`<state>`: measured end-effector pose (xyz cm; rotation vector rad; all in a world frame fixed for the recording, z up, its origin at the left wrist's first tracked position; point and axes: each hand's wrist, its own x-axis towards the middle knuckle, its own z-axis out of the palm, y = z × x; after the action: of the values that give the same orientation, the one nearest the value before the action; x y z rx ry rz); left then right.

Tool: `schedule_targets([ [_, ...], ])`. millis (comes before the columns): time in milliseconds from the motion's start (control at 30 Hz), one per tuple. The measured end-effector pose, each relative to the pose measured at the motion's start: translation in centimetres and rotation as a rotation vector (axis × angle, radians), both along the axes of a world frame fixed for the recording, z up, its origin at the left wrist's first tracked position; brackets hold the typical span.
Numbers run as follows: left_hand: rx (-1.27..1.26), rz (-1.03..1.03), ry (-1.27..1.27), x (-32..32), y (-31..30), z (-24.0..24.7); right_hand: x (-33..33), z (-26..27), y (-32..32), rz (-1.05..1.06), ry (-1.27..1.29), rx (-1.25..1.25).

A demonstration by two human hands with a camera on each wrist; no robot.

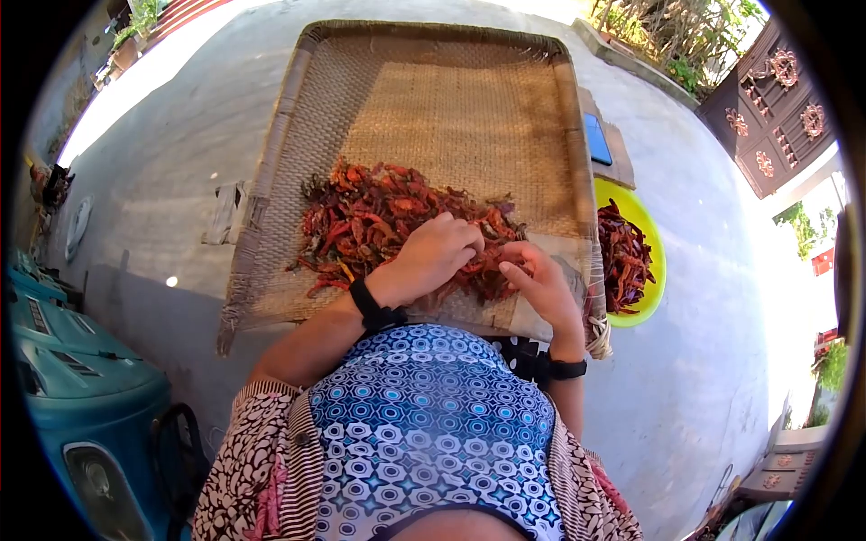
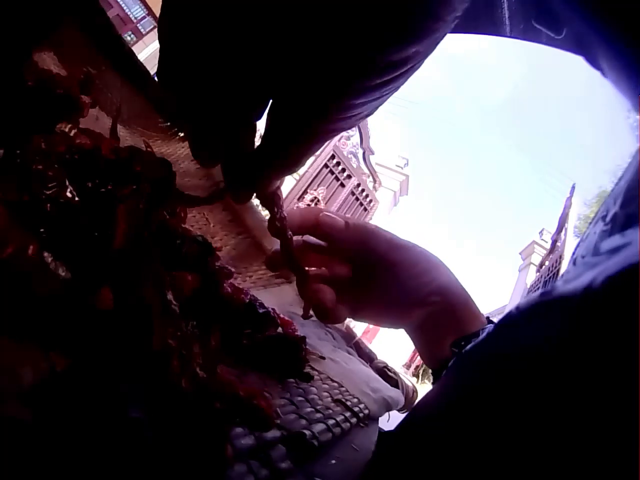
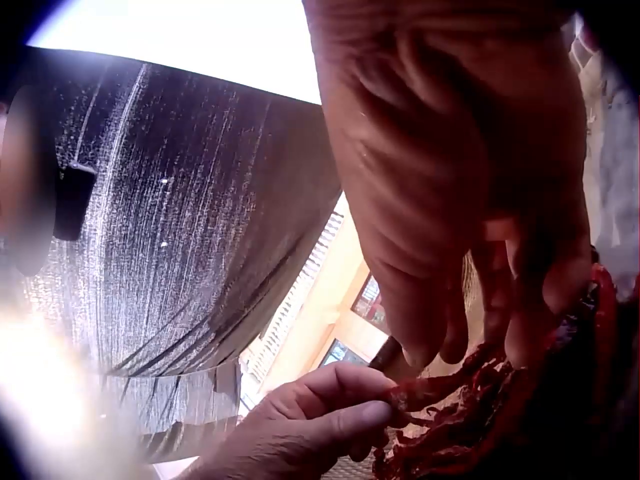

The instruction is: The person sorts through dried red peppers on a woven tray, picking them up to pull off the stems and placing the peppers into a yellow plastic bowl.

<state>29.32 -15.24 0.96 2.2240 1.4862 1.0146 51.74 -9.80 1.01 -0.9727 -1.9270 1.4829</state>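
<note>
Dried red chilies (image 1: 370, 216) lie heaped on the near half of a woven tray (image 1: 451, 99). Over the heap's right side, the left hand (image 1: 433, 257) and right hand (image 1: 546, 284) meet closely. In the right wrist view, the left hand (image 3: 310, 425) pinches the end of a red chili (image 3: 430, 393) between thumb and finger; the right hand (image 3: 455, 180) curves down over it. A thin dark chili (image 2: 287, 245) runs between the shadowed left hand (image 2: 300, 90) and the right hand (image 2: 375, 270), whose thumb and fingers grip it in the left wrist view.
A yellow-green basin (image 1: 657, 252) of dark red chilies stands right of the tray. Beyond it, a blue phone-like object (image 1: 596, 140) lies on cardboard (image 1: 619, 158). A teal vehicle (image 1: 99, 388) is at lower left, on grey concrete ground (image 1: 722, 270).
</note>
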Motion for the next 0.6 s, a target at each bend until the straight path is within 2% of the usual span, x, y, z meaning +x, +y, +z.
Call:
schedule_targets([
  [67, -0.094, 0.048, -0.105, 0.0, -0.3, 0.5, -0.3, 0.0, -0.2, 0.018, -0.090, 0.156],
  [167, -0.208, 0.123, -0.174, 0.1, -0.8, 1.8, -0.8, -0.1, -0.5, 0.022, -0.038, -0.067],
  [267, -0.186, 0.144, -0.260, 0.1, -0.9, 0.4, -0.9, 0.2, -0.8, 0.071, -0.081, -0.113],
  [300, -0.155, 0.142, -0.297, 0.0, -0.9, 0.2, -0.7, 0.2, -0.5, 0.029, -0.070, -0.122],
  [367, -0.178, 0.133, -0.216, -0.3, -0.9, 0.1, 0.7, 0.1, 0.4, -0.054, -0.050, -0.143],
  [467, -0.180, 0.081, -0.022, -0.3, -1.1, 0.4, 3.5, 0.0, 2.8, -0.315, 0.162, -0.137],
  [567, -0.102, 0.017, 0.146, -0.4, -1.2, -0.8, 5.6, 0.0, 4.4, -0.522, 0.855, -0.420],
  [600, -0.064, 0.000, 0.191, -0.5, -1.2, -1.1, 5.7, 0.2, 4.3, -0.539, 0.800, -0.436],
])
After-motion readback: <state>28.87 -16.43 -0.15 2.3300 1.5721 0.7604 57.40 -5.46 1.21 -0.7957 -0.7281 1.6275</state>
